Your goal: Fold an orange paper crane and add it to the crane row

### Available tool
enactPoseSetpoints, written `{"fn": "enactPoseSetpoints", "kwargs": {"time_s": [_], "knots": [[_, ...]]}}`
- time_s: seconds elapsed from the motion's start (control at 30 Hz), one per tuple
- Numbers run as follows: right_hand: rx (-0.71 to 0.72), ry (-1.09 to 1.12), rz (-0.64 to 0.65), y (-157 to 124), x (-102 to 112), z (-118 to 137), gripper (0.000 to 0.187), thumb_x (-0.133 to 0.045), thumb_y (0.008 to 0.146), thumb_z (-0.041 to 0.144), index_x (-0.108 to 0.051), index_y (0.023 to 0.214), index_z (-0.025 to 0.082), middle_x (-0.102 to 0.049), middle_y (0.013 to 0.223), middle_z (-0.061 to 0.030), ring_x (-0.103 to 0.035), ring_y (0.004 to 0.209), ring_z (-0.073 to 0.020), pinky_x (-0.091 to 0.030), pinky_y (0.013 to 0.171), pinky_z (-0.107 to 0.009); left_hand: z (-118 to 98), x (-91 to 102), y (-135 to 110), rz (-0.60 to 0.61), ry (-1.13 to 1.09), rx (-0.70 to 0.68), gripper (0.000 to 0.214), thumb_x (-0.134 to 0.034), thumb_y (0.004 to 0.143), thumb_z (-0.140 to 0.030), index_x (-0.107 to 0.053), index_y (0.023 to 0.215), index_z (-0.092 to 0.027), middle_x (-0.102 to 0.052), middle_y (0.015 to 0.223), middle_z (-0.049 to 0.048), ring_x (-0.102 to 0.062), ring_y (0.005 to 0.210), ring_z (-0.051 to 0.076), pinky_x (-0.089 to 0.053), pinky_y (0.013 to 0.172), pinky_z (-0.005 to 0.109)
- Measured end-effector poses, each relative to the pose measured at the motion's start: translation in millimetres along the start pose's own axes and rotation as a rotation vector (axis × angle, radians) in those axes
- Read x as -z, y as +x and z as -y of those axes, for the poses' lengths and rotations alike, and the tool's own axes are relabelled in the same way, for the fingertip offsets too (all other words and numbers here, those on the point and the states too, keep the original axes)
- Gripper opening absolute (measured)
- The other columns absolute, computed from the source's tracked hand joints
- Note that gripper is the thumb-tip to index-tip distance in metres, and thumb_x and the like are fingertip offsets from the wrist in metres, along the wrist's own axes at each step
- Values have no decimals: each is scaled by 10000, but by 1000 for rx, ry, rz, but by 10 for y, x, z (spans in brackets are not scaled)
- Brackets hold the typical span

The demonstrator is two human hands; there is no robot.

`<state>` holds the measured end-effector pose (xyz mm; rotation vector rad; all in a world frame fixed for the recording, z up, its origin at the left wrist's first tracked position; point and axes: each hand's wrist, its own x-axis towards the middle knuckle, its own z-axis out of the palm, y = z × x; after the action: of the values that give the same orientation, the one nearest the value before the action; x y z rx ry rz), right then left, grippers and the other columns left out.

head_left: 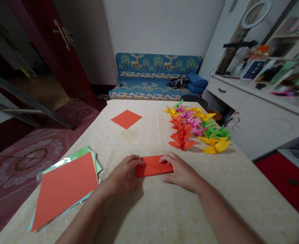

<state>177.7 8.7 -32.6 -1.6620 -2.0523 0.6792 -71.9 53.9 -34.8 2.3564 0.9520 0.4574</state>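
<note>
A red-orange paper point(153, 166), folded into a rectangle, lies flat on the beige table point(149, 210) in front of me. My left hand point(125, 174) presses on its left end with curled fingers. On its right end rests my right hand point(181, 171), fingers laid over the top edge. Both hands hold the folded paper down against the table.
A stack of coloured paper sheets point(65, 186) with an orange sheet on top lies at the near left. A single orange square point(126, 119) lies further back. Several folded paper cranes point(197, 127) in many colours sit at the right. A white cabinet point(261, 118) stands right of the table.
</note>
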Motion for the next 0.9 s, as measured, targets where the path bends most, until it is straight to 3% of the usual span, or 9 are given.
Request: {"fn": "enactPoseSetpoints", "kwargs": {"time_s": [0.13,0.37,0.53,0.7,0.9], "knots": [[118,132,5,-62,36,-54,449,-519,623,-2,-589,997,236,-570,1101,-20,-526,1083,-175,-382,952,-303,-66,-49,-7,-71,29,7,499,-613,611,-118,-563,1101,-198,-548,1189,95,-510,1101,230,-406,984,365],[167,170,-46,-61,28,-71,528,-382,550,-56,-587,954,217,-581,1084,-24,-525,1081,-156,-390,953,-287,-232,-118,2,-119,195,64,495,-535,609,-106,-549,1094,-206,-550,1132,89,-509,1041,242,-416,933,360],[187,147,-93,-54,6,-92,477,-393,582,-60,-597,919,209,-592,1075,-31,-530,1077,-160,-394,953,-296,-273,-157,-3,-132,260,83,509,-568,642,-150,-538,1147,-209,-536,1152,95,-507,1030,247,-416,914,361],[200,135,-174,-32,-41,-121,317,-484,690,-7,-616,880,209,-610,993,-24,-559,987,-160,-422,901,-293,-362,-282,50,-167,397,160,424,-581,778,-331,-541,1187,-229,-565,1119,98,-525,1013,265,-433,867,369],[272,146,-256,14,-123,-221,250,-520,727,-12,-620,808,203,-617,890,-18,-569,905,-161,-451,831,-300,-432,-394,61,-115,548,230,288,-465,891,-235,-586,1148,-283,-629,1118,53,-618,907,209,-466,659,272]]}}
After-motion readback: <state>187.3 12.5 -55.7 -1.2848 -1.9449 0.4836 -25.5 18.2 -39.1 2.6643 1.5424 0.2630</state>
